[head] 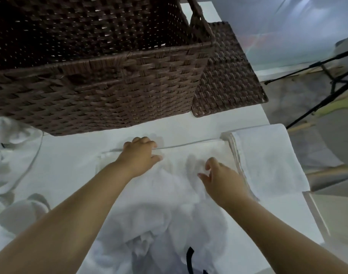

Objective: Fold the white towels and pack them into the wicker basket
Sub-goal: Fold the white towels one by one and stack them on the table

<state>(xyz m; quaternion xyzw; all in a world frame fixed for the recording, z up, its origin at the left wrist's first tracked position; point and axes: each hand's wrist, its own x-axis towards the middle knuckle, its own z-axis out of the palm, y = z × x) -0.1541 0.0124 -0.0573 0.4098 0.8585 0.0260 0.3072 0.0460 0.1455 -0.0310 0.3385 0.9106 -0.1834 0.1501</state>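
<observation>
The left forearm [70, 214] and right forearm [277, 230] are bare up to the frame's edge, as are the left hand [139, 155] and right hand [222, 178], whose fingers [147, 140] are short and rounded. Whether the white cloth [159, 234] with a black strap [189, 260] near the bottom edge is worn cannot be told.

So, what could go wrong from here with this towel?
1. The towel is bunched near the person; folding it now may trap wrinkles.
2. The folded stack lies at the right edge of the table, beside the right hand; a sweep might push it off.
</observation>
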